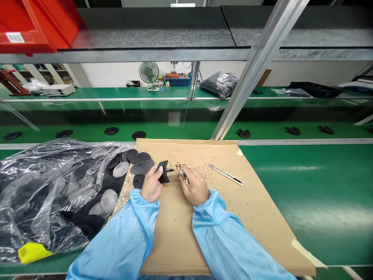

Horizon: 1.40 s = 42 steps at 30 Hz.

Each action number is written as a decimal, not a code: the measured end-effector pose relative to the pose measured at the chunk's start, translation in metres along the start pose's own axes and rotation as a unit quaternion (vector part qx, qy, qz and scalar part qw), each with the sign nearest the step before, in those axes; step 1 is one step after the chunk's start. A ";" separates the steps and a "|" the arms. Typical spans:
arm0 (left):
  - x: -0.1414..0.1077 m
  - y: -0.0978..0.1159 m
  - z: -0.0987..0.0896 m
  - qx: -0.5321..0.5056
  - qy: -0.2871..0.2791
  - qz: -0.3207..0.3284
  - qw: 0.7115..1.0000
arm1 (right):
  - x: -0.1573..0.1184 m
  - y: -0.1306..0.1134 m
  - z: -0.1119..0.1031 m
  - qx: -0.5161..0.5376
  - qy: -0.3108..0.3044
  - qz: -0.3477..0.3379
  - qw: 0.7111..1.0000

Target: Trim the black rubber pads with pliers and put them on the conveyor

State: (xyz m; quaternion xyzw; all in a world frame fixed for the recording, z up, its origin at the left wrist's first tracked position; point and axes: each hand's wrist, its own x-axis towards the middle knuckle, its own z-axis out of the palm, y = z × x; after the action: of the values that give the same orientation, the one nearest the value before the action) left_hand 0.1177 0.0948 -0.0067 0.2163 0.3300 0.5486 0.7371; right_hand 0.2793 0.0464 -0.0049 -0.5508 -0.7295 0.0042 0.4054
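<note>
My left hand (152, 186) grips a black curved plastic part (163, 172) over the cardboard sheet (221, 217). A thin dark stub sticks out from the part's right side. Just to the right, my right hand (194, 186) is closed round a small metal tool (184, 175), its tip near the stub but apart from it. Tiny black bits lie scattered on the cardboard around both hands. Several black oval discs (140, 168) are piled left of my left hand. A slim silver cutter knife (226, 174) lies to the right of my right hand.
A clear plastic bag (37, 186) of black and grey discs fills the left side. Behind the cardboard, black parts (139, 135) lie spaced along a green belt (186, 130). A slanted metal post (247, 74) and a shelf with a red bin (43, 27) stand above.
</note>
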 end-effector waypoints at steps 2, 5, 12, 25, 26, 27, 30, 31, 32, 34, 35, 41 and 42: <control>0.000 0.000 0.000 0.008 -0.003 -0.008 1.000 | 0.000 0.000 0.002 -0.023 -0.027 -0.005 0.999; -0.002 0.000 0.001 0.015 -0.006 -0.019 1.000 | -0.001 0.000 0.004 -0.043 -0.047 -0.004 0.998; -0.005 0.003 0.003 0.011 -0.009 -0.042 0.999 | -0.003 0.002 0.004 -0.064 -0.063 -0.011 0.996; -0.007 0.004 0.004 -0.019 -0.028 -0.079 0.996 | -0.004 0.002 0.006 -0.059 -0.096 0.008 0.994; -0.007 0.004 0.004 -0.013 -0.032 -0.075 0.997 | -0.004 0.003 0.007 -0.044 -0.094 0.015 0.994; -0.007 0.004 0.004 -0.004 -0.035 -0.065 0.997 | -0.004 0.003 0.008 -0.029 -0.086 0.023 0.996; -0.006 0.004 0.002 0.030 -0.034 -0.018 0.999 | -0.003 0.004 0.008 0.004 -0.033 0.054 0.998; -0.005 0.004 0.002 0.037 -0.030 -0.007 0.999 | -0.003 0.004 0.008 0.010 -0.014 0.065 0.998; -0.005 0.005 0.001 0.038 -0.027 -0.004 0.999 | -0.002 0.005 0.007 0.013 0.001 0.073 0.997; -0.003 0.006 0.000 0.028 -0.022 -0.013 0.999 | -0.002 0.005 0.006 0.020 0.012 0.078 0.997; -0.002 0.007 -0.001 0.018 -0.016 -0.020 1.000 | -0.002 0.005 0.006 0.023 0.011 0.076 0.997; -0.004 0.006 0.003 -0.013 -0.030 -0.037 0.999 | -0.004 0.000 0.006 0.033 -0.035 0.044 0.998; -0.005 0.007 0.004 -0.009 -0.036 -0.039 0.999 | -0.005 0.000 0.006 0.036 -0.041 0.038 0.998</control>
State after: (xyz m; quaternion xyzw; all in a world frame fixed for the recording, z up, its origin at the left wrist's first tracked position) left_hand 0.1152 0.0927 0.0015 0.2166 0.3064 0.5144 0.7711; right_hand 0.2757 0.0453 -0.0115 -0.5625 -0.7232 0.0685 0.3948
